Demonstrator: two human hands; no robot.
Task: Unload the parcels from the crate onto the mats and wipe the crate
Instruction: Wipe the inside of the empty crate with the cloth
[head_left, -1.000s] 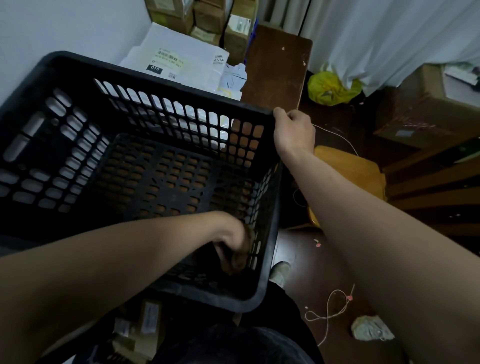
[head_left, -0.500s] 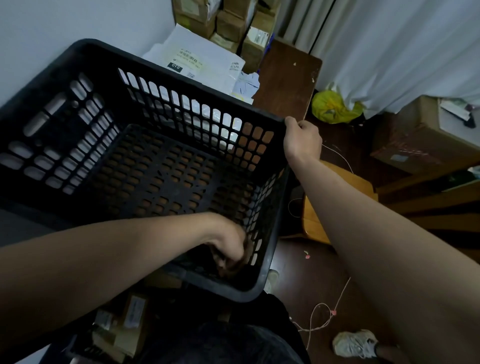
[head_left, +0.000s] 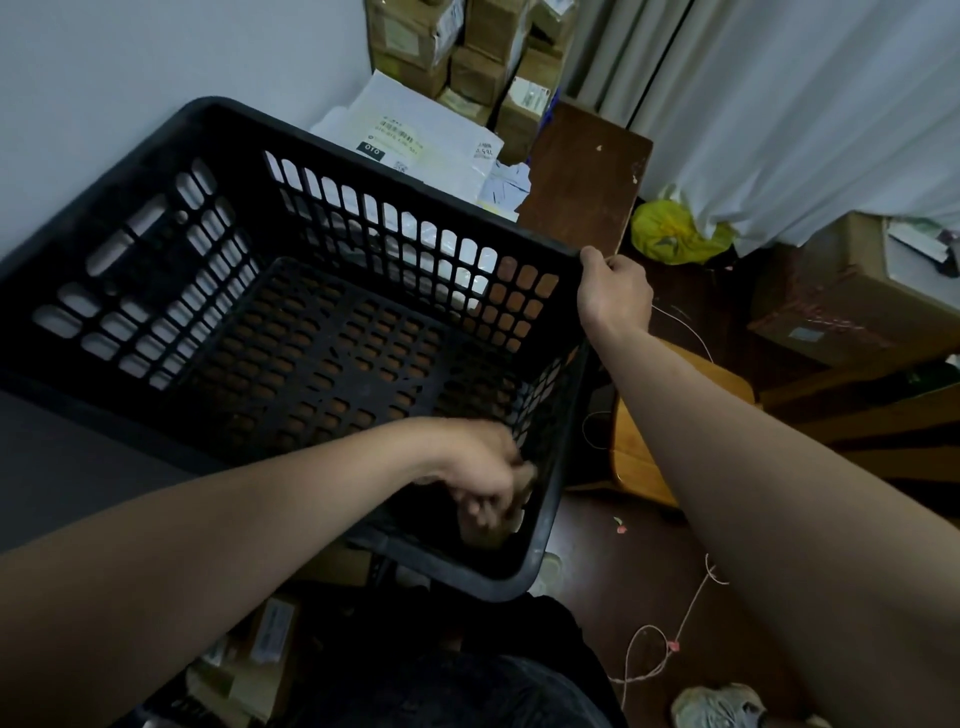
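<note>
One black crate fills the left and middle of the view, tilted towards the person above their lap, its holed floor fully in view. Below its near edge, at the lower left, lies one labelled brown parcel among others too dark to count. The left hand reaches down into the crate's near right corner, fingers curled round a small brownish wad and pressing it to the inner wall; blur hides what the wad is. Behind the far wall lie two white mailer bags, and behind them is a stack of at least five brown cartons. The right hand grips the crate's far right corner, fingers wrapped over the rim. Just beyond it stands one dark wooden board, then one yellow bag at the foot of a white curtain. One looped string lies on the floor, and one cardboard box sits at the far right.
</note>
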